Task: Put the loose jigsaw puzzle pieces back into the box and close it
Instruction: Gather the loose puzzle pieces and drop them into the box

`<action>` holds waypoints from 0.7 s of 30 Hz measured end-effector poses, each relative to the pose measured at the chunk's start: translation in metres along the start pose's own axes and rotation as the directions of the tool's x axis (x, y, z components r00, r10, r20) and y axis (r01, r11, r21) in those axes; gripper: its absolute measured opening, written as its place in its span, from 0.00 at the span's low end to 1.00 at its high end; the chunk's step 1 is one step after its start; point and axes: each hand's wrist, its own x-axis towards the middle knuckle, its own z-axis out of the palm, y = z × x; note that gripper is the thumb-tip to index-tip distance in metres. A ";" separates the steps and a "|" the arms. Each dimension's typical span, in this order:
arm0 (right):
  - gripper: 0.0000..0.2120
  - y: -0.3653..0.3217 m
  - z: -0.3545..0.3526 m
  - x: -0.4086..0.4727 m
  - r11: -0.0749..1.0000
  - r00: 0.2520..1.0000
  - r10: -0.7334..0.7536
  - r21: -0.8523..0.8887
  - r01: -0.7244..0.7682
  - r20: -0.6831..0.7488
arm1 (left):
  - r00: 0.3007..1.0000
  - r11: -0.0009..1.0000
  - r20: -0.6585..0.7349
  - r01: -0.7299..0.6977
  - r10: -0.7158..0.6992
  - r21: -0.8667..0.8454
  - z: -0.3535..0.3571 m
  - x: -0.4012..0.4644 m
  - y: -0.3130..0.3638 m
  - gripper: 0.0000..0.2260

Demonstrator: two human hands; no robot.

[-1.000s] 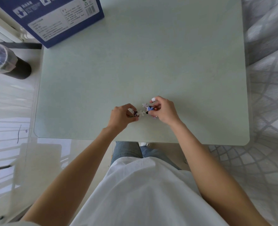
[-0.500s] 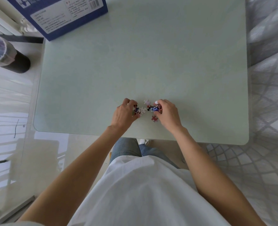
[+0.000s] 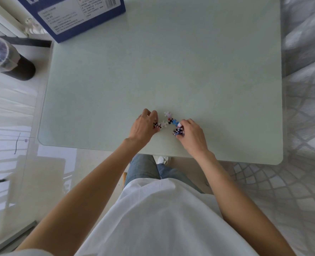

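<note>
Box far off; right hand pinches puzzle pieces, left hand likewise.

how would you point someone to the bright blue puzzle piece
On the pale green table, look near the front edge, between the two hands. The bright blue jigsaw piece lies just beside the right hand; its neighbours are white, pink or dark.

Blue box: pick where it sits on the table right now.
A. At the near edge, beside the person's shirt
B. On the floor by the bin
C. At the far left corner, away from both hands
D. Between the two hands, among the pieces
C: the blue box sits on the far left corner of the table, well away from the left hand, right hand and the loose puzzle pieces.
</note>
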 end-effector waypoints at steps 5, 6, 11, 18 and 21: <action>0.14 -0.004 0.001 0.003 1.000 1.000 0.004 -0.017 -0.004 0.025 | 1.000 1.000 -0.027 0.001 0.000 0.028 0.004 -0.004 -0.001 0.13; 0.14 -0.004 0.001 0.004 1.000 0.999 0.010 -0.008 -0.010 0.031 | 1.000 1.000 -0.023 0.010 -0.010 0.022 0.005 -0.004 -0.001 0.14; 0.15 -0.002 0.000 0.007 0.999 1.000 0.014 0.034 -0.015 0.026 | 1.000 1.000 0.020 -0.006 0.006 0.012 0.004 -0.002 -0.004 0.15; 0.14 -0.004 -0.001 0.015 0.994 0.999 0.049 0.102 -0.048 -0.014 | 0.999 0.975 -0.038 0.009 -0.018 -0.221 0.002 -0.005 -0.001 0.09; 0.18 -0.008 -0.005 0.021 0.986 0.997 0.080 0.149 -0.078 -0.008 | 0.999 0.965 -0.039 0.022 -0.034 -0.261 0.006 -0.001 0.008 0.08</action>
